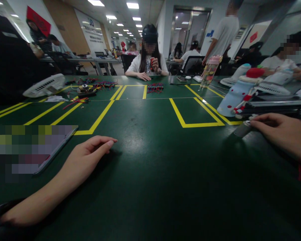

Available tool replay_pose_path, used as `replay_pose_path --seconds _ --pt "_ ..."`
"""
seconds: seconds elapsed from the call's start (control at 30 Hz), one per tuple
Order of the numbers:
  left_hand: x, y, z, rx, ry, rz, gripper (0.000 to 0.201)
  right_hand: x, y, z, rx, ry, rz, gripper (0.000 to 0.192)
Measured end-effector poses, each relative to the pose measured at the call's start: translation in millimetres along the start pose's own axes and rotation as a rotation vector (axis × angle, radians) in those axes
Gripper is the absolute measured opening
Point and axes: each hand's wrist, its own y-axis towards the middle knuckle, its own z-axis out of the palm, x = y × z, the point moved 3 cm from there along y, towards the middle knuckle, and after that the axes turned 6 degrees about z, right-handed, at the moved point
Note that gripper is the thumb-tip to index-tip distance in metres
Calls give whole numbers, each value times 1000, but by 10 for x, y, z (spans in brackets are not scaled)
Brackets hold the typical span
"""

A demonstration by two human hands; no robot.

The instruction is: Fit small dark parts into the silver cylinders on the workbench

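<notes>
My left hand (94,150) hovers over or rests on the green table (150,174), left of centre. Its index finger is stretched out, the thumb lies close beneath it, and nothing shows between them. A tablet-like slab (56,152) with a blurred-out screen lies just to its left. At the right edge, my right hand (282,132) pinches a small grey metallic cylinder (243,129) by its upper end. The cylinder is tilted over the table, and its exact kind is unclear. Behind it stands a pale blue bottle (229,97) with a red top.
Yellow tape (183,115) marks out boxes on the table. Wired parts (155,87) and loose red wires (76,101) lie farther back. A white fan (45,86) lies far left; a clear bottle (209,75) stands far right. Opposite sits a person (147,57) holding something red.
</notes>
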Motion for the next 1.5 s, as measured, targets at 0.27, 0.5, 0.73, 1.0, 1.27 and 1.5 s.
replay_pose_path --seconds 0.27,0.5,0.73,1.0,1.27,1.5 --pt "-28 -6 2 2 20 -3 36 13 -9 -10 -39 -15 35 41" --pt "-23 3 2 17 11 -1 36 -25 9 -1 -5 119 51 36" --pt "-43 1 8 32 8 -16 37 33 -29 -43 47 114 101 34" --pt "-83 -19 -3 39 9 -21 37 -63 49 82 125 187 61 52" --pt "69 56 53 32 29 32 43 431 -449 202 -50 502 -337 47" --pt "-6 66 70 38 72 44 36 1485 -1620 311 414 766 -915 29"
